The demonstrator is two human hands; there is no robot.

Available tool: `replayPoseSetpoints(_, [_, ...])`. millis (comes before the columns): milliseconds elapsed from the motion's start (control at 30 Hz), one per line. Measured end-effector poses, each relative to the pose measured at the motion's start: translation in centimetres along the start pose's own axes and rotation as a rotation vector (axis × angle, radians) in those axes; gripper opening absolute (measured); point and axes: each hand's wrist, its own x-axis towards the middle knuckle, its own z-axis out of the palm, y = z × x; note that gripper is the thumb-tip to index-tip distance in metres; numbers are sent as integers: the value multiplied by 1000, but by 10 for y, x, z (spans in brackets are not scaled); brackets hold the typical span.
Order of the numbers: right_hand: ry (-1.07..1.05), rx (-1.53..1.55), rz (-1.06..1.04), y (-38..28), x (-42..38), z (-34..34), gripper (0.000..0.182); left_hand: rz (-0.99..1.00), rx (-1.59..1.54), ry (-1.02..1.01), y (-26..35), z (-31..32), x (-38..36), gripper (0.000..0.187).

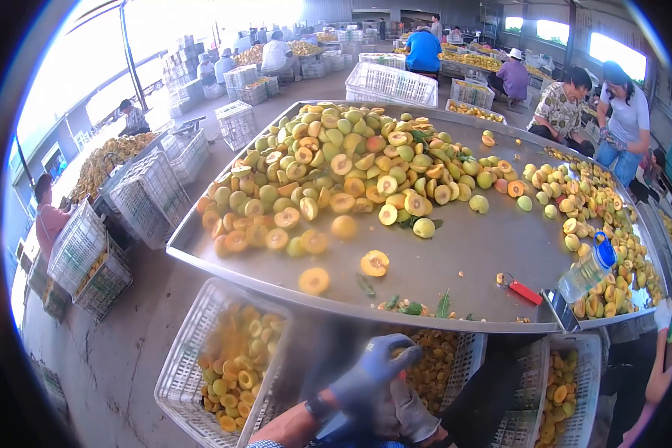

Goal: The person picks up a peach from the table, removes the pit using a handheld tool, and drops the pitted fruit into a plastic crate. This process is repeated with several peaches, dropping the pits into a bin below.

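My left hand (pixel 373 367), in a blue-grey glove with a dark band at the wrist, is curled with thumb and fingers brought together. Just below it my right hand (pixel 412 412), in a pale grey glove, is closed and partly covered by the left. A small red-orange bit (pixel 402 375) shows between the two hands; I cannot tell what they hold. Beneath and behind them a crate (pixel 464 373) holds small brown pieces that look like fruit stones. To the left stands a white crate (pixel 173 384) of halved yellow stone fruit (pixel 239 381), blurred at its top.
A metal table (pixel 493 246) carries a big heap of stone fruit (pixel 336 149), whole and halved. Near its front right lie a red-handled tool (pixel 525 292), a phone (pixel 561 311) and a water bottle (pixel 586 272). Another fruit crate (pixel 586 396) stands at right. Several people work around.
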Motion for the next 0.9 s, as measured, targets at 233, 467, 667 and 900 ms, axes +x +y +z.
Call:
replayPoseSetpoints(233, [-86, -27, -145, 0, 2, 4, 8, -29, -232, -104, -13, -5, -1, 27])
replayPoseSetpoints(467, [-55, -250, 50, 32, 9, -7, 17, 179, 7, -231, -3, -4, 3, 24])
replayPoseSetpoints(667, [191, 159, 85, -31, -16, 23, 20, 145, 4, -284, -13, -5, 16, 14])
replayPoseSetpoints(900, [26, 13, 61, -37, -13, 5, 41, -23, -516, 154, -29, 19, 4, 36])
